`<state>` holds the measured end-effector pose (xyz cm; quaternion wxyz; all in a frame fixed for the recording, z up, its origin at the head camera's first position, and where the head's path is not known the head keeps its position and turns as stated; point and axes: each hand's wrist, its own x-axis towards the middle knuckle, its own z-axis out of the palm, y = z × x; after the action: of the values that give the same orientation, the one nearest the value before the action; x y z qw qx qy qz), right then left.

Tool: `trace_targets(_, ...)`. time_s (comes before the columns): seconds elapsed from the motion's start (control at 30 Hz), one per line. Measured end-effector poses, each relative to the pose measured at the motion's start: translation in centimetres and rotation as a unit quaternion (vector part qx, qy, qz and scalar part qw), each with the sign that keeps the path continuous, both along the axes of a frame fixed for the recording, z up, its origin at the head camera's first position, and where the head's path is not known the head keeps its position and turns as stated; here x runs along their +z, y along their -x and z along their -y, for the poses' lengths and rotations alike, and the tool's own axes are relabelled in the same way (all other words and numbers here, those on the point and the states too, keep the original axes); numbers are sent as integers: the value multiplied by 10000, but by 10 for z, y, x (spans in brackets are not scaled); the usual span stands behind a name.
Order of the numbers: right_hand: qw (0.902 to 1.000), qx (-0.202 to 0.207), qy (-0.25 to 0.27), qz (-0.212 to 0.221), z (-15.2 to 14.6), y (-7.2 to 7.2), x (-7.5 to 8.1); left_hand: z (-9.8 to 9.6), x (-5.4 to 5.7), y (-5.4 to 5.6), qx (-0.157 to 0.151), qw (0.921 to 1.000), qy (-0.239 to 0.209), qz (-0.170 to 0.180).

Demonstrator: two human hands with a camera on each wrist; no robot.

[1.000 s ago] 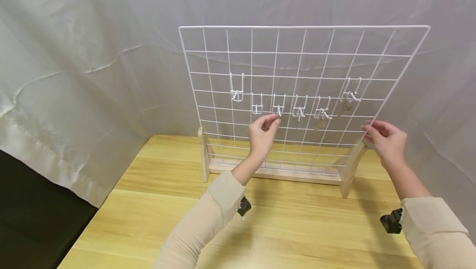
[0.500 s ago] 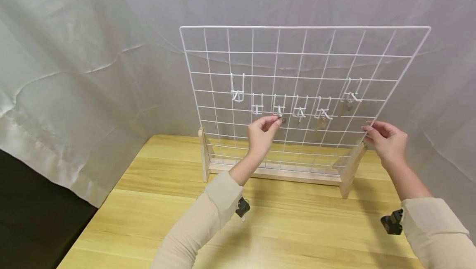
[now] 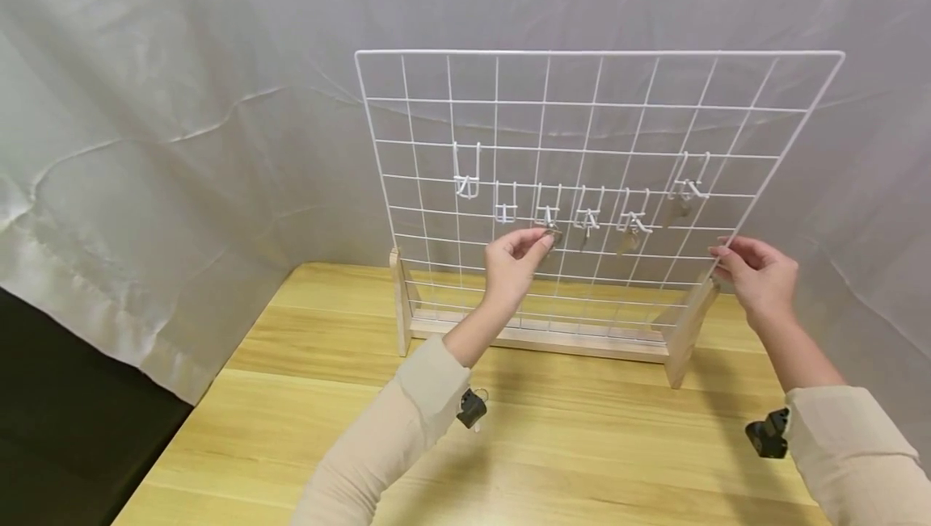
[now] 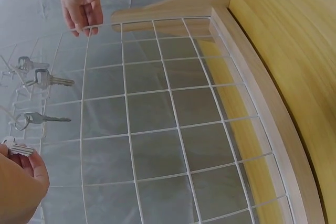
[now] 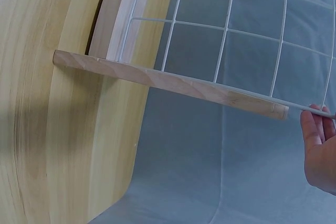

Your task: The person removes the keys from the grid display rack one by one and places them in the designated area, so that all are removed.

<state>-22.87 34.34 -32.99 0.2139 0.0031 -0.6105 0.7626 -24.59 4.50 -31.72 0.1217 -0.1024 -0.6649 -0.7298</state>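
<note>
My left hand (image 3: 515,263) pinches a silver key (image 4: 22,150) just under a white hook (image 3: 548,216) in the middle of the white wire grid (image 3: 596,51). Whether the key's ring sits on that hook is hard to tell. Thumb and fingers of my right hand (image 3: 760,275) grip the grid's right edge wire, just above the wooden side stand (image 3: 691,336). Right of the left hand, more keys hang from hooks: a key (image 4: 39,118), another key (image 4: 50,80) and a third key (image 4: 25,64).
Two hooks without keys, an upper hook (image 3: 467,183) and a lower hook (image 3: 505,211), sit left of the left hand. The grid's wooden base (image 3: 553,342) stands on a wooden table (image 3: 327,397). Grey cloth (image 3: 218,106) hangs behind and at the sides.
My left hand has shifted very slightly down while pinching the key, and more of the key shows beneath the hook. The right hand stays on the grid's edge.
</note>
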Motion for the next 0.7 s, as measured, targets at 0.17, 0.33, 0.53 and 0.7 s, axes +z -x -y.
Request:
trace_targets(0.17,10000,36,-8,-59,-1,0,1,3,0,-3,-48,10000,52,12)
trace_targets(0.33,10000,60,-5,-68,-2,0,1,6,2,-8,-148,9998,13,160)
trace_targets(0.53,10000,30,-77,3,-1,0,2,8,9,-11,-137,9997,41,205)
trace_targets(0.7,10000,54,-75,-13,-1,0,1,8,12,-15,-231,9993,51,286)
